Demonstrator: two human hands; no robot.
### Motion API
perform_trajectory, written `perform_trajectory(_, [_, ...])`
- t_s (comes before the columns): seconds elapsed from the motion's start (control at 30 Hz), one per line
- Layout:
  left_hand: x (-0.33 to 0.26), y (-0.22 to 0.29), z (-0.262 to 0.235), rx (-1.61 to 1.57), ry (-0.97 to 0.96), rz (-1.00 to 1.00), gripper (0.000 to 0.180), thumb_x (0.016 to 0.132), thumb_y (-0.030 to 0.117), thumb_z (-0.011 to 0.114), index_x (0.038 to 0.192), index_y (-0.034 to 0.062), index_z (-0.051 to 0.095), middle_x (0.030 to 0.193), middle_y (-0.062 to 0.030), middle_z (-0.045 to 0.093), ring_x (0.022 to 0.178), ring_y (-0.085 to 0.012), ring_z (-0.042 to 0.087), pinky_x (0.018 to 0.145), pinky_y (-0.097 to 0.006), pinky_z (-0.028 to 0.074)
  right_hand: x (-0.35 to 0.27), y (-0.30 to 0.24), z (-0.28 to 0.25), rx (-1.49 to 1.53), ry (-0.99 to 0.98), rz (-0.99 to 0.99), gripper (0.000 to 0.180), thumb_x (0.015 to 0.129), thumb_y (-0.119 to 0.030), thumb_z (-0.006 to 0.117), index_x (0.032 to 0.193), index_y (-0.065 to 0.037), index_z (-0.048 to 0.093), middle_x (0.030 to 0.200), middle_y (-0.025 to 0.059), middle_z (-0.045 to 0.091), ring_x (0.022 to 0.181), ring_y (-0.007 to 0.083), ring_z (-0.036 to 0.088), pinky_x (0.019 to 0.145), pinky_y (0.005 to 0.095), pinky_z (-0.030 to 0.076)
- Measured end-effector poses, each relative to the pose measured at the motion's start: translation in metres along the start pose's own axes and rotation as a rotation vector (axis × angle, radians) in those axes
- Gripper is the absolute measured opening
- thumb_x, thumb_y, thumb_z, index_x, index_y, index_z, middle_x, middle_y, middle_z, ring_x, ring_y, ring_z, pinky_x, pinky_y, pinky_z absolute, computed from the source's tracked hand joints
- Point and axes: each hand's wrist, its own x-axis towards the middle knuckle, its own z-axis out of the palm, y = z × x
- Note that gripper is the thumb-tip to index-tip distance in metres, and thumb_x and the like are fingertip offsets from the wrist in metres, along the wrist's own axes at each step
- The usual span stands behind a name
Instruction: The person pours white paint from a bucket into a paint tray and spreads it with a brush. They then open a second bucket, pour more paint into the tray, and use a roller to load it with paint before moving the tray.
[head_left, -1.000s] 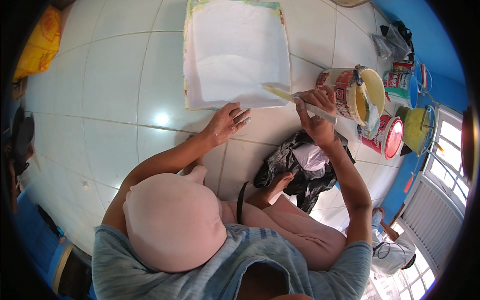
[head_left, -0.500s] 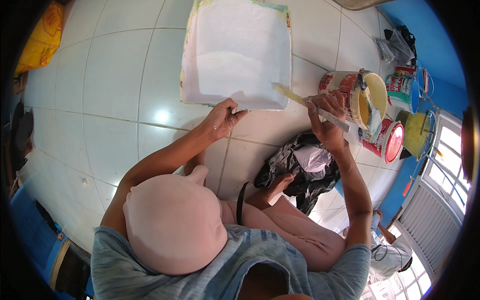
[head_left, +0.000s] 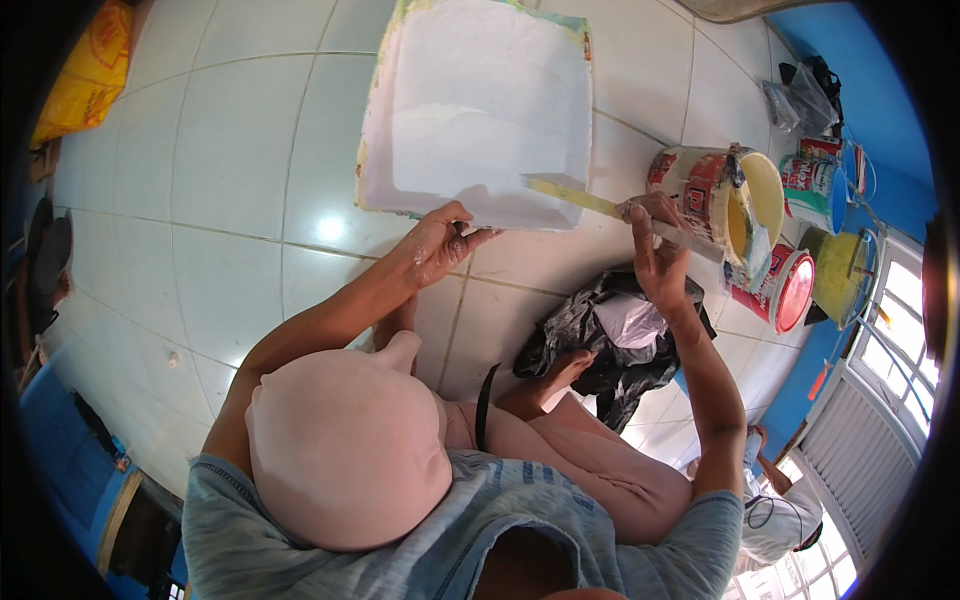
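A square, shallow tray (head_left: 372, 150) with a paint-stained rim holds a layer of white, powdery-looking material (head_left: 470, 95). My left hand (head_left: 440, 245), smeared with white, is closed on the tray's near edge. Thumb and fingers of my right hand (head_left: 658, 240) wrap round a long flat stick (head_left: 585, 197), yellowish toward its far end. That end reaches over the tray's near right corner, close to the white layer; whether it touches I cannot tell. Just right of the hand, a paint-smeared bucket (head_left: 690, 195) lies tilted, its pale yellow inside facing right.
Paint buckets stand at the right: one with a red lid (head_left: 793, 290), one green and white (head_left: 812, 190), one yellow (head_left: 835, 265). A crumpled black plastic bag (head_left: 570, 325) lies by my foot. Another person (head_left: 780, 515) is at the lower right. A yellow sack (head_left: 85, 80) sits far left.
The stick's far end has shifted left over the tray, and my right hand has moved slightly right and down. The tray sits slightly lower and more tilted in view, with my left hand still on it.
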Motion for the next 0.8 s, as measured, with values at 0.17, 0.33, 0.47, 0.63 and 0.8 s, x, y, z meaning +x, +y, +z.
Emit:
perform_trajectory(0.17, [0.005, 0.003, -0.014, 0.017, -0.011, -0.042, 0.048, 0.090, 0.003, 0.044, 0.129, -0.0184, 0.025, 0.129, -0.0287, 0.037, 0.117, -0.0375, 0.053, 0.089, -0.030, 0.060, -0.012, -0.008, 0.022, 0.244, -0.056, 0.105, 0.010, 0.089, -0.006, 0.060, 0.084, 0.002, 0.062, 0.082, 0.0156, 0.064, 0.076, 0.0291, 0.061, 0.073, 0.0342, 0.047])
perform_trajectory(0.33, [0.003, 0.002, -0.010, 0.037, -0.009, -0.015, 0.049, 0.090, 0.003, 0.044, 0.129, -0.0184, 0.024, 0.127, -0.0282, 0.040, 0.116, -0.0370, 0.054, 0.087, -0.029, 0.060, -0.003, 0.002, 0.026, 0.147, -0.030, 0.057, 0.010, 0.090, -0.006, 0.061, 0.088, 0.004, 0.063, 0.084, 0.0164, 0.064, 0.072, 0.0284, 0.061, 0.067, 0.0321, 0.048])
perform_trajectory(0.47, [0.005, 0.002, -0.017, 0.044, 0.015, -0.009, 0.046, 0.090, 0.003, 0.045, 0.126, -0.0188, 0.027, 0.123, -0.0270, 0.043, 0.112, -0.0362, 0.057, 0.089, -0.031, 0.059, -0.001, -0.004, 0.018, 0.142, -0.087, 0.025, 0.007, 0.087, -0.004, 0.062, 0.088, 0.001, 0.065, 0.085, 0.0151, 0.065, 0.079, 0.0309, 0.062, 0.070, 0.0346, 0.049])
perform_trajectory(0.63, [0.010, 0.003, -0.030, 0.035, 0.063, -0.003, 0.038, 0.088, 0.001, 0.046, 0.117, -0.0204, 0.033, 0.119, -0.0268, 0.045, 0.107, -0.0346, 0.059, 0.091, -0.032, 0.058, 0.019, -0.020, -0.004, -0.160, -0.140, -0.300, 0.004, 0.081, -0.002, 0.065, 0.085, 0.000, 0.063, 0.082, 0.0129, 0.063, 0.078, 0.0309, 0.060, 0.075, 0.0386, 0.048])
perform_trajectory(0.8, [0.006, -0.003, -0.018, 0.030, 0.101, 0.044, 0.033, 0.088, 0.000, 0.047, 0.110, -0.0215, 0.037, 0.115, -0.0273, 0.048, 0.105, -0.0340, 0.060, 0.092, -0.032, 0.058, 0.007, -0.033, 0.005, -0.047, -0.251, -0.286, 0.009, 0.078, 0.000, 0.067, 0.085, -0.001, 0.062, 0.084, 0.0131, 0.062, 0.078, 0.0315, 0.059, 0.077, 0.0406, 0.047])
